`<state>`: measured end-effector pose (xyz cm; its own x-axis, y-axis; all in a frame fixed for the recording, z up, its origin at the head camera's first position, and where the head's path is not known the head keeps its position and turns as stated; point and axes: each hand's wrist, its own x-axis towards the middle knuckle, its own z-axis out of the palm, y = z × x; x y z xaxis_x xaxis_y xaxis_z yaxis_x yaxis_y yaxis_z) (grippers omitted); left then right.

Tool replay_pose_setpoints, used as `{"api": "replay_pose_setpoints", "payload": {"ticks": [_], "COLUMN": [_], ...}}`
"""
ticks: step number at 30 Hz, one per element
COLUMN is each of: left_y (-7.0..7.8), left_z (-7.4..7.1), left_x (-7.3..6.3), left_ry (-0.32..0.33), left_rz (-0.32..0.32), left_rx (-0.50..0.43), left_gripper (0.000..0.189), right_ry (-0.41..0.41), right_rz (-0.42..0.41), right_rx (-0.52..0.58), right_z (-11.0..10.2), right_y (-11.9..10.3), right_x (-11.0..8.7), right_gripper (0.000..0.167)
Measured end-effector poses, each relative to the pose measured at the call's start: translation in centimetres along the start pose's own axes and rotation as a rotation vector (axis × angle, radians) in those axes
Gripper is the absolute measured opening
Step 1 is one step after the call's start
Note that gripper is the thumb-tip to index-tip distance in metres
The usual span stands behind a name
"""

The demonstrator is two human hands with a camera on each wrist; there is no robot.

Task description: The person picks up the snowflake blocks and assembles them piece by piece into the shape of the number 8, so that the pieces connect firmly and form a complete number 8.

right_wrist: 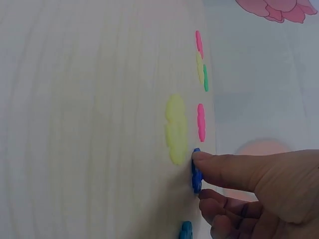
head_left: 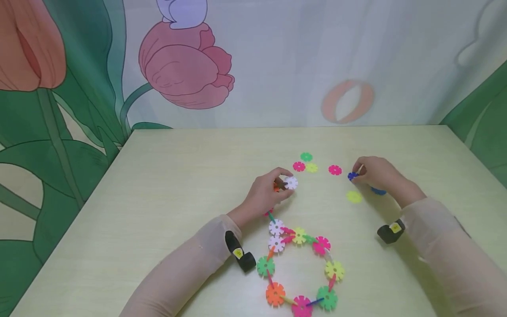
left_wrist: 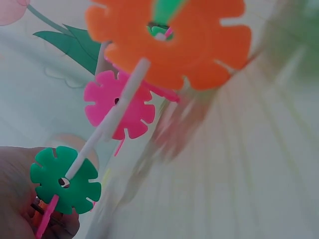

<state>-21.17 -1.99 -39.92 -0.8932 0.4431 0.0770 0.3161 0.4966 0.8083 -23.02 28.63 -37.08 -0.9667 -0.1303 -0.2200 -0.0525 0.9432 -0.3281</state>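
Observation:
My left hand [head_left: 261,193] pinches the end of a chain of slotted plastic discs, where a white disc [head_left: 291,182] faces up between thumb and fingers. Beside that hand in the left wrist view are a green disc [left_wrist: 65,181], a pink disc [left_wrist: 122,104] and a close orange disc [left_wrist: 199,45]. The rest of the chain lies on the table as a loop, with a yellow disc [head_left: 335,270] at its right side. At the right, my right hand [head_left: 380,176] pinches a small blue disc [right_wrist: 197,174] between thumb and fingers, close over the table.
Loose discs lie flat on the table [head_left: 178,176]: a yellow disc [head_left: 354,197], a pink disc [head_left: 335,170] and another blue disc [head_left: 379,191] partly under my right hand. Farther back sit a green disc [head_left: 306,156] and others. A flower-printed curtain [head_left: 269,66] hangs behind the table.

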Motion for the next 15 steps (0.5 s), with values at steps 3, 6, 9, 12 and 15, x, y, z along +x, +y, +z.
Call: {"api": "replay_pose_setpoints", "payload": {"ticks": [3,6,9,12,15], "left_y": [-0.08,-0.14,-0.14,-0.09,-0.05], "left_z": [-0.03,-0.05,-0.02,0.01,-0.03], "left_x": [-0.02,-0.05,-0.05,-0.05,-0.06], "left_ry": [0.002,0.006,0.007,0.008,0.01], "left_rz": [0.006,0.011,0.015,0.02,0.018], "left_rx": [0.004,0.007,0.012,0.014,0.014], "left_gripper": [0.04,0.04,0.04,0.039,0.039], "right_ry": [0.008,0.021,0.035,0.051,0.074], "right_rz": [-0.003,-0.011,-0.02,-0.03,-0.044], "right_rx": [0.023,0.063,0.108,0.141,0.161], "right_z": [0.24,0.48,0.63,0.68,0.62], "right_y": [0.12,0.27,0.35,0.18,-0.52], "right_x": [0.08,0.06,-0.09,-0.26,-0.51], "right_gripper": [0.033,0.033,0.03,0.025,0.02]}}
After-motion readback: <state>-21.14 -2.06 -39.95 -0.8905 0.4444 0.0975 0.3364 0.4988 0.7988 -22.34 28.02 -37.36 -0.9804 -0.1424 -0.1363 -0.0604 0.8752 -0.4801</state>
